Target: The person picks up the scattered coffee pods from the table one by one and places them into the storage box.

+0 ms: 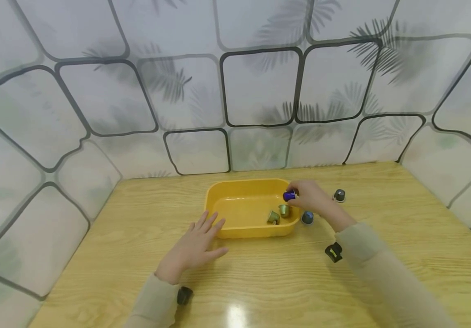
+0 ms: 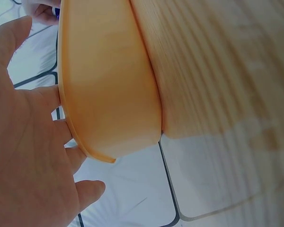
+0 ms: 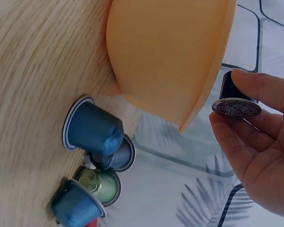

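A yellow plastic tray point(image 1: 235, 210) stands on the wooden table, with green coffee capsules point(image 1: 284, 210) lying at its right end. My right hand point(image 1: 311, 197) pinches a purple coffee capsule point(image 1: 289, 196) between thumb and fingers above the tray's right end. In the right wrist view this coffee capsule point(image 3: 236, 107) looks dark, with printing on its flat lid. My left hand point(image 1: 194, 246) is spread, its fingertips at the tray's near left rim point(image 2: 62, 90). Just right of the tray sits a blue coffee capsule point(image 1: 307, 217).
A dark grey capsule point(image 1: 339, 195) sits farther right on the table. The right wrist view shows blue capsules point(image 3: 95, 128) and a green capsule point(image 3: 100, 184) beside the tray, with a bit of red below. Patterned fabric walls point(image 1: 256, 146) border the table's back and sides.
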`<state>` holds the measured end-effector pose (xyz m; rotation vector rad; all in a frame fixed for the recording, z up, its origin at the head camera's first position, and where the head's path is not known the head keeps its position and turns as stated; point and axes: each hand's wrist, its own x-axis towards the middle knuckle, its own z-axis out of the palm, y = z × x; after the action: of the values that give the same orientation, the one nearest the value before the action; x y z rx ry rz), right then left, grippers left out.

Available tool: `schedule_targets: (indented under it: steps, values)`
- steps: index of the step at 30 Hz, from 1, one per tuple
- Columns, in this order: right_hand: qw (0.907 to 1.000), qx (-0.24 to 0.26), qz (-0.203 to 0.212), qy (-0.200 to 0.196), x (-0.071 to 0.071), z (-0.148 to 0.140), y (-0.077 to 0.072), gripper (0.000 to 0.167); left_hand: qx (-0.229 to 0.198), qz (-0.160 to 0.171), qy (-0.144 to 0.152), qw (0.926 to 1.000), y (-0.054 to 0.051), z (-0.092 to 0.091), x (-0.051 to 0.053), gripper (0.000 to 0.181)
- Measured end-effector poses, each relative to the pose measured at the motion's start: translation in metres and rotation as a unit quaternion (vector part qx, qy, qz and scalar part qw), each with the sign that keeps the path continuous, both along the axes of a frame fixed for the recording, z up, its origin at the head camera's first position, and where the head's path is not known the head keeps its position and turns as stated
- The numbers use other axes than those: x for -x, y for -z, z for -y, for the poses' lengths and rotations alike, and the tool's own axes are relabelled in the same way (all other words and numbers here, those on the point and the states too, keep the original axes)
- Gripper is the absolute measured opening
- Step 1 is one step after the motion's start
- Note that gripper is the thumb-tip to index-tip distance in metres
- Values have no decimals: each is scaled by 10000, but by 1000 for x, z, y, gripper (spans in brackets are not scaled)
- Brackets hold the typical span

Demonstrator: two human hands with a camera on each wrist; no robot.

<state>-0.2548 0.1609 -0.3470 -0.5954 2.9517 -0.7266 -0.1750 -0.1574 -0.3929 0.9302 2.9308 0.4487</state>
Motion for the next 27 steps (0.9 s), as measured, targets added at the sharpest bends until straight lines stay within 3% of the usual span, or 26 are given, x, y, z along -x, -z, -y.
schedule_targets:
  steps: [6,14,27]
  values:
    - [9996,230,-148,-103,1,6,3,29,52,29,-1,10000,-2,-1,-1,73]
    - [9913,1310,62,94,1,10,7,35,81,48,-36,9999,-2,-1,-1,72]
    - [9862,1647,-31,160,1,14,11,36,119,60,-23,9999,-1,-1,0,73]
